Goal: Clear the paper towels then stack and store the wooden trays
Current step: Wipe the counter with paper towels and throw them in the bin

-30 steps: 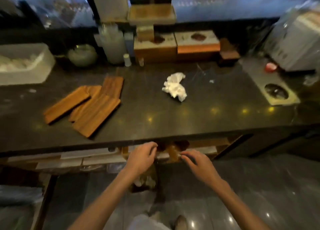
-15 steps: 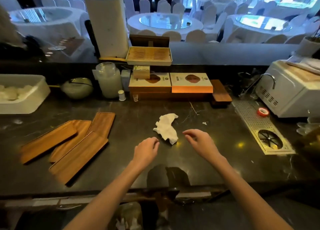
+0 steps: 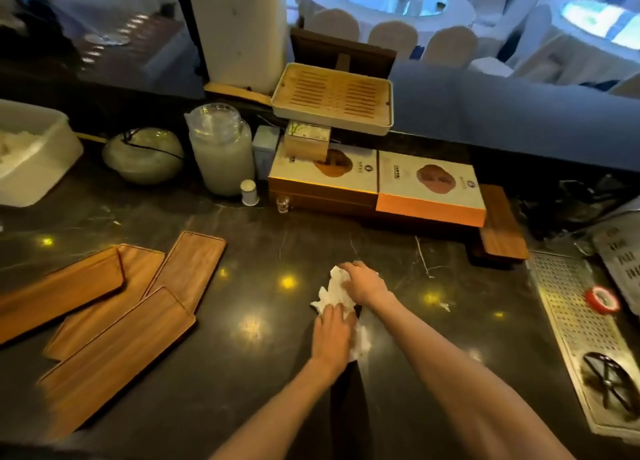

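Both hands press crumpled paper towel; box labels unreadable.

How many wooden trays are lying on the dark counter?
4, all overlapping on the left: the far-left tray, the middle tray partly beneath its neighbours, the farthest tray, and the nearest tray. More could be hidden underneath.
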A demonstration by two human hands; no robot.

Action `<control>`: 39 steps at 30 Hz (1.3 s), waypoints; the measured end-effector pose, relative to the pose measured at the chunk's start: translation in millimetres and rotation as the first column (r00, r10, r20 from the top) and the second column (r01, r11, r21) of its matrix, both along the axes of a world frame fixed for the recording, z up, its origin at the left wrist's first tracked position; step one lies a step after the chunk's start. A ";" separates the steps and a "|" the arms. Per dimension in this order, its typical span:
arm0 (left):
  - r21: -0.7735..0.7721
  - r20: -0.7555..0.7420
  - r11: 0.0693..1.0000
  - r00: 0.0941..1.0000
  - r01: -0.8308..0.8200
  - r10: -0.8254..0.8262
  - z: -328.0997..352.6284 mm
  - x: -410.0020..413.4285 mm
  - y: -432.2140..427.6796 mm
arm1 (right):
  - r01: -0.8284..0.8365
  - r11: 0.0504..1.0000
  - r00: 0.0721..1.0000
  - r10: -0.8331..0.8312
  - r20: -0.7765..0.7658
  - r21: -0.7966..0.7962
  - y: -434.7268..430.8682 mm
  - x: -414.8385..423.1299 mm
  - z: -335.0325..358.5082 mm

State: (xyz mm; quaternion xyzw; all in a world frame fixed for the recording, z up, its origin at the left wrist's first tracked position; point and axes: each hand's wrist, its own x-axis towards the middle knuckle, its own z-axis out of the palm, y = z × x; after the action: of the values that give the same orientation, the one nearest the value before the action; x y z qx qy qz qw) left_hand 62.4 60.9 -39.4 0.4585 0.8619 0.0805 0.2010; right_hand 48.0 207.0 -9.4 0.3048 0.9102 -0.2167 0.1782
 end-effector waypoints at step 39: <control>0.169 0.418 0.709 0.701 -0.685 0.578 50.0 166.8 -127.5 | 0.034 -0.512 0.363 -0.794 0.488 -0.858 -53.7 314.0 7.7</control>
State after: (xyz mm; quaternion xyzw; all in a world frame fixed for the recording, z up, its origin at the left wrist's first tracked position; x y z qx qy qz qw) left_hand 229.2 -66.6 10.6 0.1352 0.8957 0.3567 0.2286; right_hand 362.0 153.3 -1.7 0.3947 0.1200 -0.9090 -0.0589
